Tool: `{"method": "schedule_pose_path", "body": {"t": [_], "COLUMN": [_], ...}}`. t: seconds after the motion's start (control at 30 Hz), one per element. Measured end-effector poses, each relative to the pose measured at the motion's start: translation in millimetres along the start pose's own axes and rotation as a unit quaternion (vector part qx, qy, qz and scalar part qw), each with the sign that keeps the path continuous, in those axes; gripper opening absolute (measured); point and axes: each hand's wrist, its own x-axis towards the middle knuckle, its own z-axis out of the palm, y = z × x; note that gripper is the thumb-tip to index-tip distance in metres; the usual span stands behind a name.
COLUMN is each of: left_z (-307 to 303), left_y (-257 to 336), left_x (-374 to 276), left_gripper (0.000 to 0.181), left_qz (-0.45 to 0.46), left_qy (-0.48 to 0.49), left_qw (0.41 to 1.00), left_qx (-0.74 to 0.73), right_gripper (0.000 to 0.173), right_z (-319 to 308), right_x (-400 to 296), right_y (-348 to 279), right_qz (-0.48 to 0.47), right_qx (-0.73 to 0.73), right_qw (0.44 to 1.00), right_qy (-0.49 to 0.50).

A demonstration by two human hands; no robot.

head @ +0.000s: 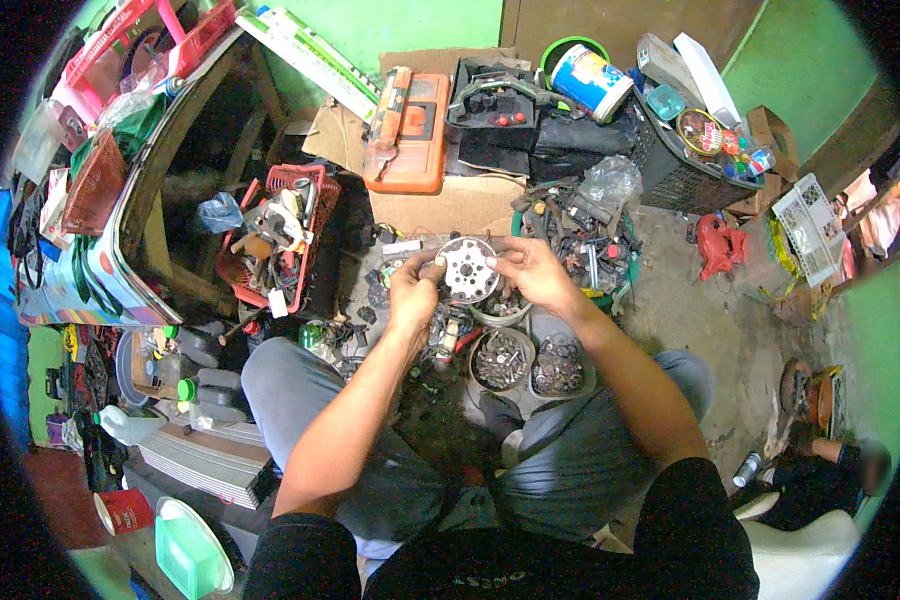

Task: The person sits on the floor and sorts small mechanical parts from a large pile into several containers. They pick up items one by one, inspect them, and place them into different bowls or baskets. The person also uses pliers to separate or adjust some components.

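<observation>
Between my hands is a round, silvery metal disc (pixel 466 271) with several holes around its centre, its flat face turned up towards me. My left hand (pixel 414 294) grips its left edge, with the thumb on the face. On the opposite edge, my right hand (pixel 531 271) pinches it between thumb and fingers. Partly hidden under the disc is a round tin (pixel 504 320) of small metal parts. Closer to my legs stand a round container of screws and bolts (pixel 501 360) and a container of small dark metal parts (pixel 559 365).
A red plastic basket (pixel 300 289) of tools and parts lies left. Ahead are an orange toolbox (pixel 407 142) and a black tool tray (pixel 491 109). At right are a heaped tub of parts (pixel 592 232) and a dark crate (pixel 679 180). Another person (pixel 817 480) is at lower right.
</observation>
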Motion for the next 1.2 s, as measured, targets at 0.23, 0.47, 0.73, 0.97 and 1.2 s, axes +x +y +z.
{"method": "schedule_pose_path", "body": {"t": [0.23, 0.47, 0.73, 0.97, 1.2], "left_z": [-7.4, -3.1, 36.3, 86.7, 116.5], "left_y": [-10.4, -15.6, -5.4, -49.5, -128.0], "left_x": [9.9, 13.2, -12.5, -30.8, -59.2], "left_gripper": [0.031, 0.036, 0.059, 0.05, 0.05], "left_qz": [-0.014, -0.031, -0.035, 0.096, 0.198], "left_qy": [0.004, -0.018, -0.11, -0.226, -0.328], "left_qw": [0.998, 0.997, 0.982, 0.921, 0.843], "left_qx": [0.056, 0.074, 0.15, 0.301, 0.377], "right_gripper": [0.029, 0.023, 0.027, 0.02, 0.024], "right_z": [-7.9, -49.6, -77.5, -166.0, -193.3], "right_x": [7.9, 25.3, -13.7, -90.7, -195.2], "right_y": [32.3, 120.3, 83.1, 150.5, 286.5], "right_qz": [0.002, 0.009, 0.004, -0.011, 0.197], "right_qx": [0.004, -0.2, -0.205, -0.224, -0.097], "right_qw": [0.996, 0.959, 0.939, 0.855, 0.646], "right_qy": [0.089, 0.2, 0.277, 0.467, 0.731]}}
